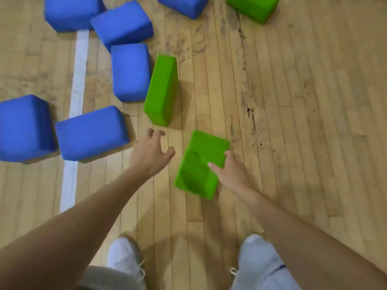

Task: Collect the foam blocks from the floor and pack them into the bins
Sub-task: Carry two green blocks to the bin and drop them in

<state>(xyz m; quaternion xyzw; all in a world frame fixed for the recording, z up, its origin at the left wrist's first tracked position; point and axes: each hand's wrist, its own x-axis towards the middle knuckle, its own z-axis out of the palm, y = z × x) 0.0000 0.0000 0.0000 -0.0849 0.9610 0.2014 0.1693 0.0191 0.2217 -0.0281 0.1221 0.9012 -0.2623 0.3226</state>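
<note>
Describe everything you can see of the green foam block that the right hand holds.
The bright green rectangular foam block is a plain brick shape with softly rounded edges and a matte surface. It sits aslant over the wooden plank floor, just ahead of the person's feet. The right hand grips its right edge, thumb on the broad top face. Whether it is lifted cannot be told.

Even bright light, soft shadows, slight blur, perhaps edge distortion

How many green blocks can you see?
3: the near block in the right hand, the upright block beyond the left hand, the far block cut by the top edge. Others may lie off-frame.
</note>
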